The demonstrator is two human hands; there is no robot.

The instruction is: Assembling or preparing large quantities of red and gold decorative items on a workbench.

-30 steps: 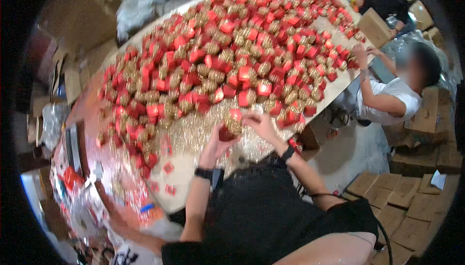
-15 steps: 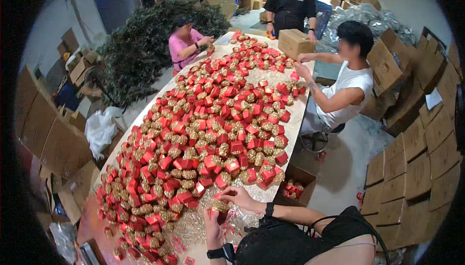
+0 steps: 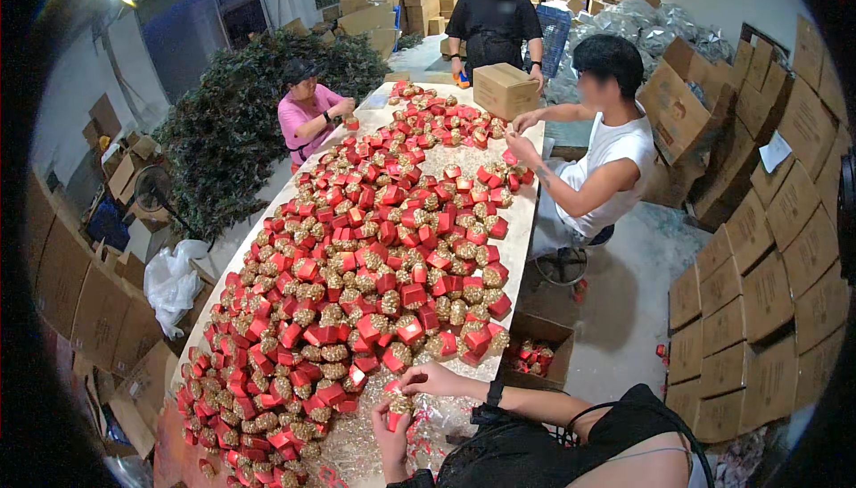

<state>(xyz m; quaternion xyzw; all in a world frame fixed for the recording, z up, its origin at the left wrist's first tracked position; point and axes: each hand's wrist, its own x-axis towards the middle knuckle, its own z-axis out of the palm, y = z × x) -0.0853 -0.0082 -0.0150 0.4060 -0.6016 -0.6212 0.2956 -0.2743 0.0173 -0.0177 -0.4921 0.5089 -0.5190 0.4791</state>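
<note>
My left hand [image 3: 390,434] is closed around a small red ornament with a gold beaded top [image 3: 399,401], held upright just above the near part of the table. My right hand [image 3: 439,381] comes in from the right, with thumb and forefinger pinched together at the ornament's gold top. Anything between those two fingertips is too small to make out. Just beyond my hands spreads a large heap of similar red and gold ornaments [image 3: 357,283]. Under my hands, the table [image 3: 357,439] is strewn with gold bits and small red pieces.
A person in pink [image 3: 308,118] works at the table's far left. At the right edge sits a person in white [image 3: 606,162]; another in black [image 3: 495,28] stands behind a carton [image 3: 506,89]. An open box of ornaments [image 3: 535,359] is below the right edge. Cartons [image 3: 767,283] are stacked at right.
The whole view has shifted a little. In my left hand the ornament now shows more of its red base. My right fingertips stay close to its top.
</note>
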